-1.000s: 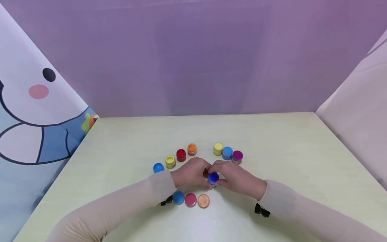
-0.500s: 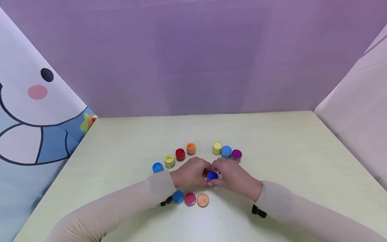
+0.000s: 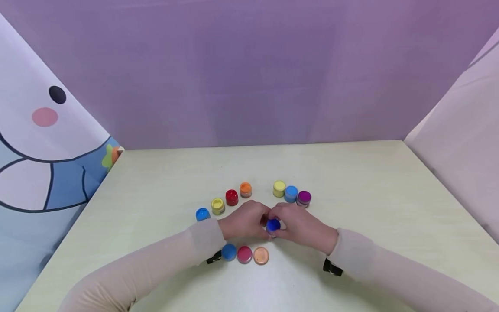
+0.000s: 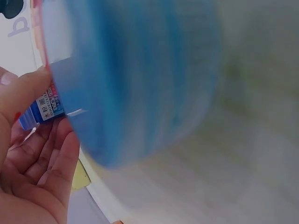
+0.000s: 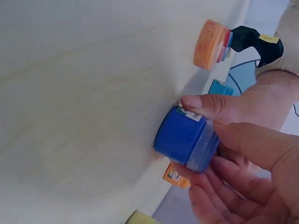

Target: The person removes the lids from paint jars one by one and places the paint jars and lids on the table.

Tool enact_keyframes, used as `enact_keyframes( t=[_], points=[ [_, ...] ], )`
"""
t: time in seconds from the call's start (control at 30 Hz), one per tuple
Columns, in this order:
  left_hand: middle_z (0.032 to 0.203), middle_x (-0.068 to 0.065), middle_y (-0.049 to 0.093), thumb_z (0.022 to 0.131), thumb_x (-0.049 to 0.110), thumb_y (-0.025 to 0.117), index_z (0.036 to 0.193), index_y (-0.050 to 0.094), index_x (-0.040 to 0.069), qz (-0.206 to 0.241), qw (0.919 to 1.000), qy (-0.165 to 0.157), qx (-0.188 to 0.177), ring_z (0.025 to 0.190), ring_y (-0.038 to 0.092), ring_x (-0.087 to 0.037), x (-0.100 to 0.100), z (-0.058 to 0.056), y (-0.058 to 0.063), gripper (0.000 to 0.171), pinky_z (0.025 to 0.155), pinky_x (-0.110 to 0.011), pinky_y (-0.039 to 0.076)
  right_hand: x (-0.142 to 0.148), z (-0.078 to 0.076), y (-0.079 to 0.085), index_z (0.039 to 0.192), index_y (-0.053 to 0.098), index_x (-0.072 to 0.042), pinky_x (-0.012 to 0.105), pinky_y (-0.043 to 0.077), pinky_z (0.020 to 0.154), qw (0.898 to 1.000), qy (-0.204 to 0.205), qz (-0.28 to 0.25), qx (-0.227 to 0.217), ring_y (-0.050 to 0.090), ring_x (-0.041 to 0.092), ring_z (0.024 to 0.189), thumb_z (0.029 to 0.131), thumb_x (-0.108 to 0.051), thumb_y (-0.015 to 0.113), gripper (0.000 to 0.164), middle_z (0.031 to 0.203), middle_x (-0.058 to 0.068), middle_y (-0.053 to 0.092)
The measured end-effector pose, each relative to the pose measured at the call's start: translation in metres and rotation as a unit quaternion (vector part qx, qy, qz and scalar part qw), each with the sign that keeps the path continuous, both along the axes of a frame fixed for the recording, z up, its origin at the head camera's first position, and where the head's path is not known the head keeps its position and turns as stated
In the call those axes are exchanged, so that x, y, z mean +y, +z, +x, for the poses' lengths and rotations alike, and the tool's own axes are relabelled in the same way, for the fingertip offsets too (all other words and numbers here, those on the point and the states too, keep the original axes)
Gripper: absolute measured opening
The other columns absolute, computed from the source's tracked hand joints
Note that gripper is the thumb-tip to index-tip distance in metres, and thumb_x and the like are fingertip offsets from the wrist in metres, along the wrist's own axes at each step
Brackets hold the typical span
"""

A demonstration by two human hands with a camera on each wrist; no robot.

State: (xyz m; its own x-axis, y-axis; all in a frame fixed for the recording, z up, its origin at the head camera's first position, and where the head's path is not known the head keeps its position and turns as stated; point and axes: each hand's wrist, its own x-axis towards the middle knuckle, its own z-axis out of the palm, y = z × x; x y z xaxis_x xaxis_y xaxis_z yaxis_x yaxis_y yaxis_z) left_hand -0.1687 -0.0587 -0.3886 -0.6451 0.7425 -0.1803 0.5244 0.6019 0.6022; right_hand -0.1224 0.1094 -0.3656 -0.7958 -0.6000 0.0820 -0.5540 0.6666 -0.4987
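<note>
A small dark blue paint jar (image 5: 180, 135) is held between both hands, close over the table. My left hand (image 3: 247, 221) grips the jar's body, its thumb pressed along the label in the right wrist view. With thumb and fingers, my right hand (image 3: 298, 227) pinches the clear, ridged lid (image 5: 203, 148), which is on the jar. From the head view only the jar's blue top shows; the fingers cover most of its side. Close to the left wrist camera, a blue lid (image 4: 131, 84) looms large and blurred.
Paint jars with uncovered paint, blue (image 3: 202, 214), yellow (image 3: 218, 206), red (image 3: 231, 197) and orange (image 3: 245, 190), curve behind my left hand. Yellow (image 3: 279, 189), light blue (image 3: 291, 193) and purple jars (image 3: 304, 198) stand behind the right. Blue, pink and orange lids (image 3: 261, 255) lie in front.
My right thumb and fingers have shifted around the blue jar's lid and back slightly. My left hand keeps its grip. Jars and lids on the table have not moved; the head view shifts a little.
</note>
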Motion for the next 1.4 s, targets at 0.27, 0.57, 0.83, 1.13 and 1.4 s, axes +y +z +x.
enact_keyframes(
  t=[0.27,0.57,0.83,1.13,1.4],
  points=[
    [0.075,0.015,0.057,0.068,0.024,0.079,0.098,0.064,0.022,-0.007,0.9997,0.014,-0.016,0.072,0.052,-0.007,0.001,0.0,0.002,0.033,0.065,-0.019,0.044,0.006,-0.002,0.0,0.095,0.06,-0.007,0.026,0.047,0.076,0.999,0.041,-0.019,-0.008,0.055,0.009,0.084,0.074,-0.007,0.073,0.024,0.093,-0.001,0.061],
    [0.075,0.014,0.057,0.069,0.026,0.078,0.104,0.064,0.02,-0.013,0.9995,0.02,-0.023,0.071,0.052,-0.008,0.002,-0.001,0.004,0.037,0.063,-0.02,0.045,0.005,0.002,0.002,0.097,0.06,-0.006,0.024,0.046,0.071,1.0,-0.017,0.002,0.025,0.054,0.013,0.08,0.074,-0.024,0.075,0.033,0.089,-0.001,0.059],
    [0.079,0.016,0.058,0.069,0.025,0.078,0.106,0.065,0.02,-0.014,0.9997,0.013,-0.014,0.073,0.053,-0.006,0.002,-0.002,0.002,0.04,0.065,-0.019,0.045,-0.002,0.004,0.003,0.086,0.057,-0.008,0.023,0.042,0.054,0.998,-0.053,0.026,-0.008,0.045,0.01,0.064,0.074,-0.026,0.074,0.028,0.072,-0.005,0.051],
    [0.078,0.016,0.058,0.069,0.024,0.079,0.101,0.064,0.021,-0.008,0.9998,0.007,-0.015,0.072,0.053,-0.006,0.001,-0.002,0.002,0.035,0.065,-0.019,0.045,-0.003,0.001,0.007,0.091,0.062,-0.008,0.023,0.044,0.063,0.999,-0.021,0.016,-0.028,0.05,0.013,0.071,0.076,-0.018,0.073,0.022,0.079,-0.005,0.056],
    [0.074,0.014,0.058,0.068,0.023,0.079,0.098,0.064,0.021,-0.018,0.9993,0.022,-0.024,0.071,0.052,-0.007,0.002,0.0,0.003,0.033,0.064,-0.02,0.045,0.002,-0.002,0.007,0.095,0.064,-0.007,0.022,0.045,0.069,0.999,0.024,0.004,-0.023,0.053,0.012,0.077,0.075,-0.008,0.072,0.022,0.087,-0.002,0.059]
  ],
)
